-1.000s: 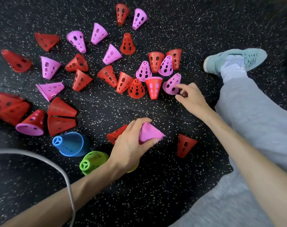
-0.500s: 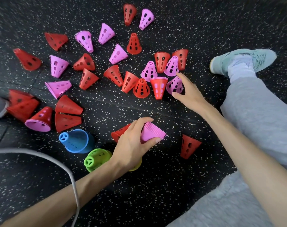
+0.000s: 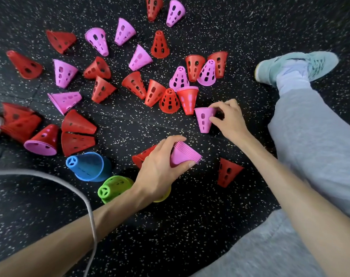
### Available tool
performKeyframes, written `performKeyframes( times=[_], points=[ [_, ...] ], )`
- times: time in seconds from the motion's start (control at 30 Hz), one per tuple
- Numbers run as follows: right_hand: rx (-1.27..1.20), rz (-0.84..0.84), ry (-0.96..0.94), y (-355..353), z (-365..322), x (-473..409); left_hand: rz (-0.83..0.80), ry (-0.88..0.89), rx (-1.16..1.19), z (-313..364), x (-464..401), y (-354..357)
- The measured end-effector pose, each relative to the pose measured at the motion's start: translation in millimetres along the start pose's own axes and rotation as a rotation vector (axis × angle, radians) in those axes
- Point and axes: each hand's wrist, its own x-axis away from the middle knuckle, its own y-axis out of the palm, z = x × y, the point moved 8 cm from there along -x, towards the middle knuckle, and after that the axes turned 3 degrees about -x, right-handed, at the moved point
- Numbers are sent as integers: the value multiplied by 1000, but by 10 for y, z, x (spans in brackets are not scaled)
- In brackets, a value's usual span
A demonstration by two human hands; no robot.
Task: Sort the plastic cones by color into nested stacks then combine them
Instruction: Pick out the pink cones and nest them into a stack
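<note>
floor [image 3: 190, 226]: black, speckled | cable [image 3: 70, 181]: grey, lower left | shoe [image 3: 296, 64]: teal

Head view, steeply down, near floor [image 3: 190, 226]

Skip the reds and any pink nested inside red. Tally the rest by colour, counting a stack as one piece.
Pink: 10 (8 loose on floor, pink cone in right hand, pink stack in left hand)
Blue: 1
Green: 1
Yellow: 1, mostly hidden
Total: 13

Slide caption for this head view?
Left hand grips pink stack; right hand pinches one pink cone.
</note>
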Motion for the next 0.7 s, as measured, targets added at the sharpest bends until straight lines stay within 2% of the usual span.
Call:
performKeyframes(
  times=[0.3,0.6,0.7],
  points=[
    [-114,-12,-40,-202,-480,156,34,-18,-2,-46,39,-32],
    [-293,-269,-55,-232,-819,657,111,-43,82,-59,37,-50],
    [-280,-387,-57,-157,-854,682,127,-45,95,-35,39,-60]
  ],
)
